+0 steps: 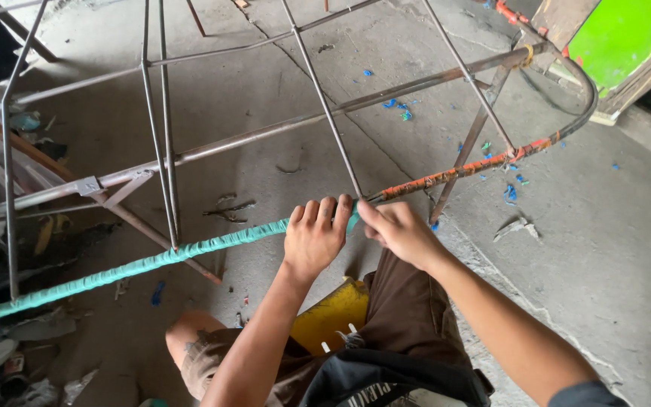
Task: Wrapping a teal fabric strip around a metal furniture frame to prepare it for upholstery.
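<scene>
A rusty metal rod frame [318, 117] lies over the concrete floor in front of me. Its near rail is wound with a teal plastic strip [137, 264] from the left edge up to my hands. My left hand [314, 235] is curled over the rail where the wrapping ends. My right hand [395, 230] pinches the loose end of the teal strip just right of it. Beyond my right hand the rail carries an orange wrapping [446, 175] that runs up to the curved end of the frame.
A yellow stool [329, 316] sits under my knees. Blue plastic scraps [510, 192] dot the floor at the right. Clutter and rubbish [1, 354] pile along the left side. A green panel [623, 34] leans at the top right.
</scene>
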